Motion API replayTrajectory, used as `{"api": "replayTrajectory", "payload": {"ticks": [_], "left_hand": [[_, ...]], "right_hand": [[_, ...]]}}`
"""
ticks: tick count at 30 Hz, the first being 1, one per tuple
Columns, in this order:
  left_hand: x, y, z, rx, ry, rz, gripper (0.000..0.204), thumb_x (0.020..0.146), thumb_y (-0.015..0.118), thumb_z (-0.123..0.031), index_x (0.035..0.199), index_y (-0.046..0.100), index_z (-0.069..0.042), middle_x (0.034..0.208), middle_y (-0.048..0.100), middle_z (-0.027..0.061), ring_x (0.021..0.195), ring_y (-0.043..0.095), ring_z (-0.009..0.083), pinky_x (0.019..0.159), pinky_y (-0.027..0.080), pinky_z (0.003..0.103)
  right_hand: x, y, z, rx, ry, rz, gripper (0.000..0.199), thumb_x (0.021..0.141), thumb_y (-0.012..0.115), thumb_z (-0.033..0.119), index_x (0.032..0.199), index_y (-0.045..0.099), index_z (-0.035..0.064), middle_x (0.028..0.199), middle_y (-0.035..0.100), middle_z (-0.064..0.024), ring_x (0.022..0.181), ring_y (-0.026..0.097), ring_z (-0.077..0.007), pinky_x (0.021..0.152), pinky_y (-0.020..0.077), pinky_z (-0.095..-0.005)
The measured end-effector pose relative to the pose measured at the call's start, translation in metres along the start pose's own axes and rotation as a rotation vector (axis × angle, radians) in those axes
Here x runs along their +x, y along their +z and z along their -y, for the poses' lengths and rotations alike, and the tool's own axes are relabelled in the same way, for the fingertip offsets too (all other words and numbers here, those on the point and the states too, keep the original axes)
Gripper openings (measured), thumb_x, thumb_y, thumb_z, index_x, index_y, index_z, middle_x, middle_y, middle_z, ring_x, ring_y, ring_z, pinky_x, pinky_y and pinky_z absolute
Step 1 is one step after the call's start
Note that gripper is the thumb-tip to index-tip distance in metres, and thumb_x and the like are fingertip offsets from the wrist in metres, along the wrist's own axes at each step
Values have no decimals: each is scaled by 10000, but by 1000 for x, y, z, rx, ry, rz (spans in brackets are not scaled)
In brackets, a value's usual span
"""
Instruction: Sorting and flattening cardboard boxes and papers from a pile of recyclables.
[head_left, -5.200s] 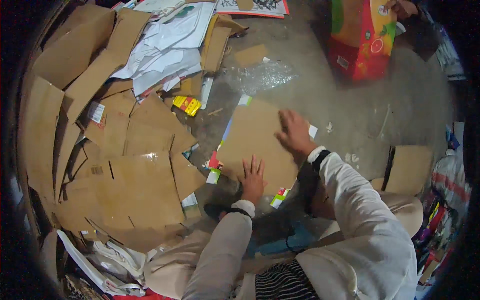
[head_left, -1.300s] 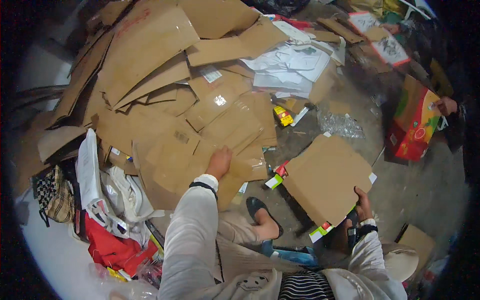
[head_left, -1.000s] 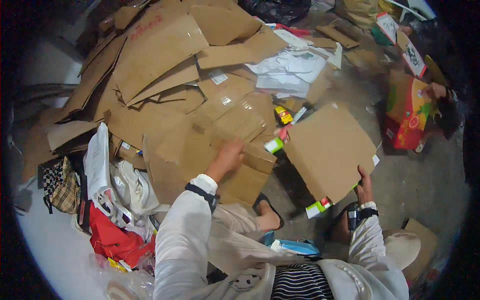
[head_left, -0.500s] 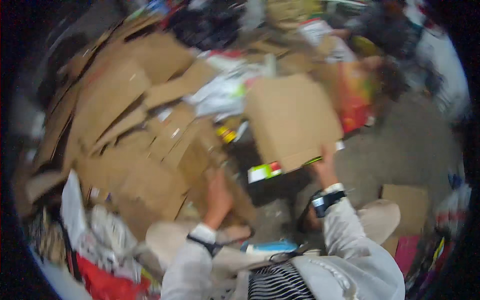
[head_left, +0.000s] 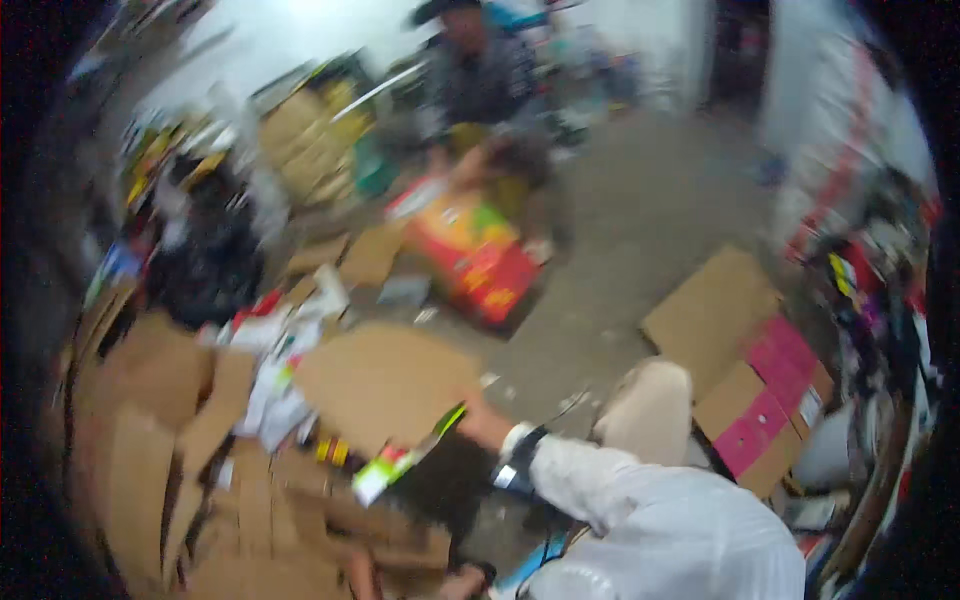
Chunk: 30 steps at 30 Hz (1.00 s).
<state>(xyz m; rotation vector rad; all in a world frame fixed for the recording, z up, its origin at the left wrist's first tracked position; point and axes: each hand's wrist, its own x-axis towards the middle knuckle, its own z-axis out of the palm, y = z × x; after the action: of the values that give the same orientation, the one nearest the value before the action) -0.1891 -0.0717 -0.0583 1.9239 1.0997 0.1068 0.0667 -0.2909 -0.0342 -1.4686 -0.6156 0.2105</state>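
Note:
My right hand grips the near right edge of a brown cardboard piece, which looks like a flattened box. Bright green, white and red patches show along that near edge. Low in the picture is my left hand, beside the flattened cardboard on the floor; motion blur smears it, so I cannot make out its fingers. A small yellow and dark package and crumpled white plastic lie just left of the held piece.
Across from me a co-worker handles a red and yellow printed box. Brown and pink cardboard lies to the right of my knee. Black bags stand at the left, and a heap of mixed scrap lines the right side.
My view has swung right and up, bringing the co-worker and the far wall into sight. My right hand still holds the cardboard. The left hand now shows only at the lower edge.

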Motion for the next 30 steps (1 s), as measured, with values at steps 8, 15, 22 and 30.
{"api": "replayTrajectory", "payload": {"ticks": [8, 15, 22, 30], "left_hand": [[60, 9, -21, 235, 22, -68, 308, 673, 509, -143, 917, 538, 43, 900, 535, 259, 866, 513, 378, 741, 413, 405], [80, 4, 35, 174, 167, 24, 354, 646, 505, -217, 793, 549, 101, 816, 541, 301, 800, 540, 397, 697, 424, 417], [63, 1, -5, 325, 300, 58, 324, 691, 477, -271, 772, 584, 24, 812, 541, 281, 785, 530, 407, 697, 422, 417], [58, -4, -8, 392, 396, 54, 326, 698, 463, -287, 775, 588, 5, 829, 538, 268, 782, 528, 394, 688, 417, 427]], "right_hand": [[47, -26, -33, 211, 63, 164, 456, 757, 535, 84, 1161, 339, 8, 1162, 411, -128, 1038, 448, -227, 880, 386, -345], [46, -15, 43, 883, 685, -125, 293, 747, 548, 125, 1020, 485, 39, 968, 547, -96, 882, 539, -234, 785, 447, -357], [35, -73, 86, 446, 540, -58, 360, 727, 560, 98, 1054, 459, -15, 993, 539, -110, 867, 546, -214, 785, 444, -328], [34, -70, 86, 380, 514, -51, 324, 727, 572, 94, 1022, 485, -8, 960, 545, -82, 852, 537, -190, 775, 431, -307]]}}
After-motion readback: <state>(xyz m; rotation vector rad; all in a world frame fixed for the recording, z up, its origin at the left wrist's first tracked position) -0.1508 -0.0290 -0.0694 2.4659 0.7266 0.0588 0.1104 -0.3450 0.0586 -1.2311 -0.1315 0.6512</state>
